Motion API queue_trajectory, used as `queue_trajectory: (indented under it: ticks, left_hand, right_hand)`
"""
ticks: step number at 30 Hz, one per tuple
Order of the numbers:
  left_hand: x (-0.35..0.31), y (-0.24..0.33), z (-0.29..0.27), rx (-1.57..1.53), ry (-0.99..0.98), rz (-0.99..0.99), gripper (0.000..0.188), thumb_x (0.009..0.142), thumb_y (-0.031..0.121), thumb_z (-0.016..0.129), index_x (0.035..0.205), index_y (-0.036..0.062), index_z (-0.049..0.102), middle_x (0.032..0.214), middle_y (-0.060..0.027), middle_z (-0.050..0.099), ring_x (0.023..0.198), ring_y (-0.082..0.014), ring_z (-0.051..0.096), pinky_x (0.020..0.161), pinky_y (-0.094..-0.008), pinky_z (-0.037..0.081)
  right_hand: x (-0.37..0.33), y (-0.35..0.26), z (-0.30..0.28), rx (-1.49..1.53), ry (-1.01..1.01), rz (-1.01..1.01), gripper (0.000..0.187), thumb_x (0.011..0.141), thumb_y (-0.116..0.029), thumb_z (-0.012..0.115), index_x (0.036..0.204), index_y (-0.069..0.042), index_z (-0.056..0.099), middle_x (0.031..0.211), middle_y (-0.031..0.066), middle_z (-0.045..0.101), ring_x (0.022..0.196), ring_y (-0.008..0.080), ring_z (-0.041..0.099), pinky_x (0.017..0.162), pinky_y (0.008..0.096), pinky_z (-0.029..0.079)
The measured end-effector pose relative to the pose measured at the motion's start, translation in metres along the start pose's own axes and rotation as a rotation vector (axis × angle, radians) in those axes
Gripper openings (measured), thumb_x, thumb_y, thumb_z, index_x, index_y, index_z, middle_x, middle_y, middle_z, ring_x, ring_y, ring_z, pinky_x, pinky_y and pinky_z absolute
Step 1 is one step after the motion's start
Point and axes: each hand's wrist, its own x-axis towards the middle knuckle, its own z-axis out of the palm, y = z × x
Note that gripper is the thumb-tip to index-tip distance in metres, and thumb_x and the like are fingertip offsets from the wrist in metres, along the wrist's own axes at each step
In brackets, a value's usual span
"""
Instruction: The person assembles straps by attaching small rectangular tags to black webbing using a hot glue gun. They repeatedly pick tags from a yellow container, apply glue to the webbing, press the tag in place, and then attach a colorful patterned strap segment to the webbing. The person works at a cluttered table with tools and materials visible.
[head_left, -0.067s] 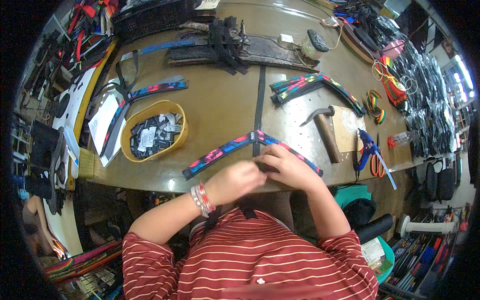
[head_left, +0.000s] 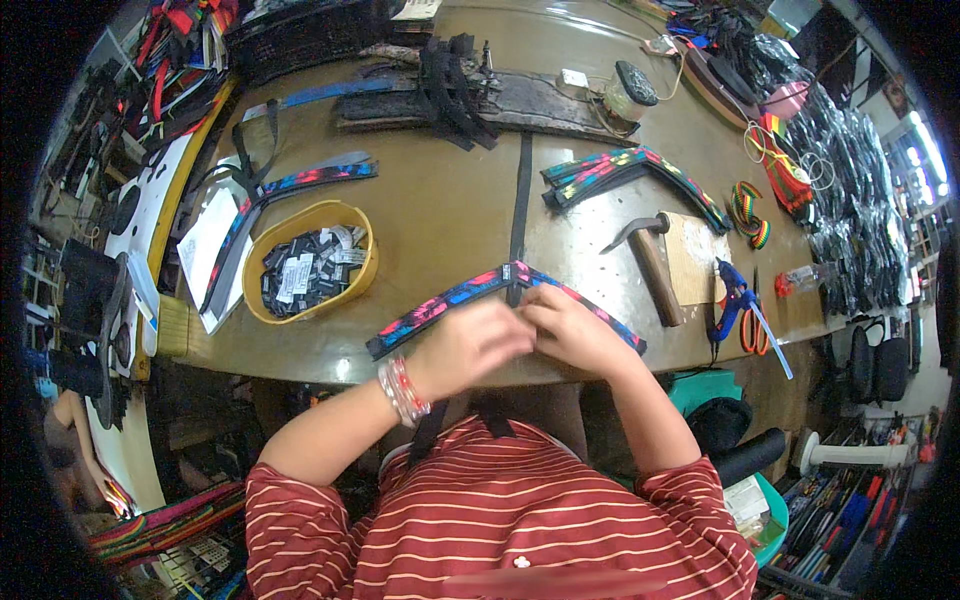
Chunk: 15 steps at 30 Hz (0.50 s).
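A padded strap [head_left: 445, 303] with a pink, blue and black pattern lies bent in a shallow V at the table's near edge. From its peak, a black webbing strap [head_left: 514, 292] comes down toward my hands. My right hand [head_left: 570, 335] is closed, its fingertips pinched at that webbing. My left hand [head_left: 468, 348], with beaded bracelets at the wrist, meets it from the left, fingers bent together and slightly blurred. What lies between the left fingertips is hidden. Both hands are just on the near side of the padded strap.
A yellow tub [head_left: 368, 270] of small black and white labels stands left. To the right lie a hammer [head_left: 655, 275], a blue glue gun [head_left: 733, 290] and orange-handled scissors [head_left: 757, 332]. More patterned straps [head_left: 635, 165] lie farther back, before a dark board [head_left: 540, 98].
My left hand has shifted slightly up, its fingers moving over the right fingertips. The dark piece seen between the hands is now covered. The padded strap stays in place.
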Motion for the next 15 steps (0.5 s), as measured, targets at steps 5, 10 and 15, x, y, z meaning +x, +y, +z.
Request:
queue_trajectory:
  ticks: [5,10,15]
  left_hand:
    - [0.025,-0.052,-0.026,0.446,-0.095,-0.024,0.023,0.087,0.012,0.058,0.109,0.006,0.062,0.092,-0.0099,0.061,0.085,-0.0253,0.059,0.078,-0.0344,0.049]
    - [0.012,-0.076,-0.017,0.574,-0.126,0.2,0.035,0.079,0.006,0.055,0.114,0.0065,0.061,0.105,-0.0063,0.06,0.087,-0.023,0.055,0.081,-0.0315,0.048]
    - [0.011,-0.082,-0.015,0.576,-0.156,0.245,0.037,0.077,0.005,0.054,0.113,0.0048,0.061,0.116,-0.0052,0.06,0.087,-0.0205,0.054,0.084,-0.0295,0.047]
  right_hand:
    - [0.046,0.021,0.001,0.363,0.119,0.481,0.013,0.079,-0.007,0.072,0.087,0.002,0.066,0.075,0.0056,0.065,0.065,0.0113,0.061,0.058,0.0262,0.049]
    - [0.066,0.045,0.005,0.411,0.257,0.64,0.018,0.08,-0.009,0.072,0.077,0.004,0.06,0.064,0.0078,0.062,0.05,0.0106,0.058,0.043,0.0251,0.046]
    - [0.07,0.043,0.009,0.283,0.267,0.631,0.021,0.08,-0.01,0.072,0.075,0.005,0.057,0.062,0.0087,0.061,0.049,0.0117,0.059,0.04,0.0257,0.046]
